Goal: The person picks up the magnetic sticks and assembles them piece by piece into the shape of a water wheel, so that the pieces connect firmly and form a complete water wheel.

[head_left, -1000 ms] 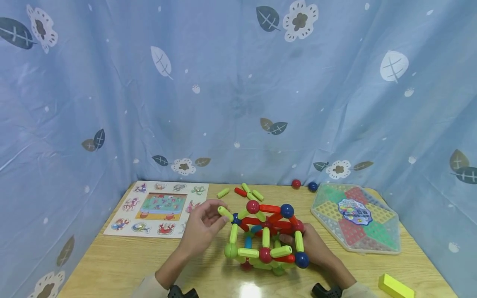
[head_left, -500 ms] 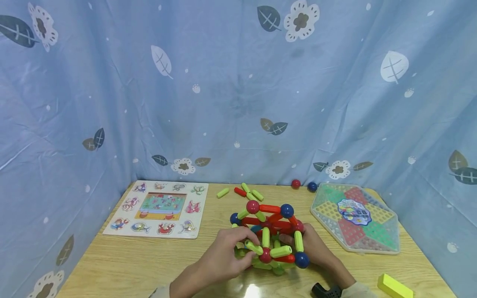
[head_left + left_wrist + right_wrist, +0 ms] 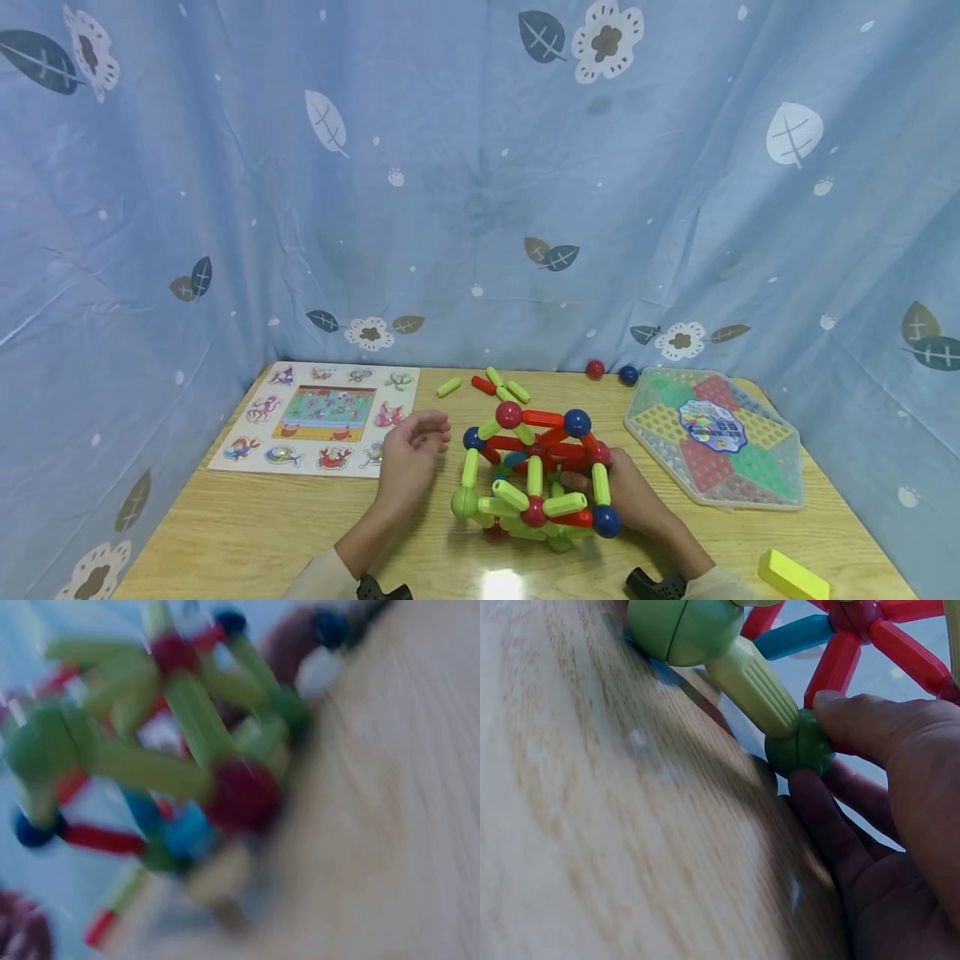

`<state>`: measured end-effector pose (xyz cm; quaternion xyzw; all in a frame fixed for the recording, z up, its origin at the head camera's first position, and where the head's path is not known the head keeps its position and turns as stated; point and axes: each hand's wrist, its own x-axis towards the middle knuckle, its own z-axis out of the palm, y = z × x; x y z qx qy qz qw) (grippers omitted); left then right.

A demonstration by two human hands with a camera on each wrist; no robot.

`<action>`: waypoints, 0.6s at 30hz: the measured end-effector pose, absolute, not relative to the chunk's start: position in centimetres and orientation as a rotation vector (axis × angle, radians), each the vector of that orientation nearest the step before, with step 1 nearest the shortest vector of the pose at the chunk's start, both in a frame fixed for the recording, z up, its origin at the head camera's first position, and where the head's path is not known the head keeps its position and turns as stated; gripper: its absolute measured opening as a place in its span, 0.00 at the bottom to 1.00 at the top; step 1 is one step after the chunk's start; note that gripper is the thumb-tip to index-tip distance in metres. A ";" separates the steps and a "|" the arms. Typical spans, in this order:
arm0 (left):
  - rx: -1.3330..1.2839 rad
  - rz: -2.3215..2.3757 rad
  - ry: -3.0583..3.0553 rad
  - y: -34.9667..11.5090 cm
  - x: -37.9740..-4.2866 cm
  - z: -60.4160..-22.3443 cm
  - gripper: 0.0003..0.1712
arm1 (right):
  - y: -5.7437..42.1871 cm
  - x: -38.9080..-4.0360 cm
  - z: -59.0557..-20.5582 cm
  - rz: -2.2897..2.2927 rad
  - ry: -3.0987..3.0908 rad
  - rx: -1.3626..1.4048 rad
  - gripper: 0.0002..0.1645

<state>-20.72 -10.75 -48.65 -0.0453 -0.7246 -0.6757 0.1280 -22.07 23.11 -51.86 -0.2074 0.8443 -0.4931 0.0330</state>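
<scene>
A magnetic rod-and-ball structure (image 3: 535,471) of yellow-green and red sticks with red, blue and green balls stands on the table. Just left of it is my left hand (image 3: 408,462), holding nothing, its fingers loosely bent. A yellow-green stick (image 3: 511,495) juts up and left from the front red ball (image 3: 534,512). On the structure's right side my right hand (image 3: 630,492) keeps its grip; the right wrist view shows the thumb and fingers pinching a green ball (image 3: 800,746) low down. The left wrist view is blurred, with the left fingertips (image 3: 22,930) at its lower left.
Loose sticks (image 3: 498,387) lie behind the structure, with a red ball (image 3: 595,369) and a blue ball (image 3: 628,376) at the back. A sea-animal puzzle board (image 3: 255,383) lies left, a game board in clear plastic (image 3: 716,492) right. A yellow block (image 3: 793,575) is front right.
My left hand carried a yellow-green stick to the front red ball, let go of it there, and drew back to the left. The right hand has stayed in place.
</scene>
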 end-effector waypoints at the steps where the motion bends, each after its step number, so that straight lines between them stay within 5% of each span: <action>1: -0.150 -1.957 -2.230 -10.7 -21.0 -49.4 0.17 | 23.1 -22.0 -51.8 -1.516 2.600 -0.638 0.20; 8: -0.727 -1.677 -2.546 -9.5 -22.9 -52.2 0.07 | 23.1 -21.9 -51.7 -1.525 2.637 -0.685 0.17; 18: -0.812 -1.514 -2.540 -9.2 -23.7 -52.3 0.06 | 22.7 -22.1 -52.2 -1.598 2.636 -0.727 0.11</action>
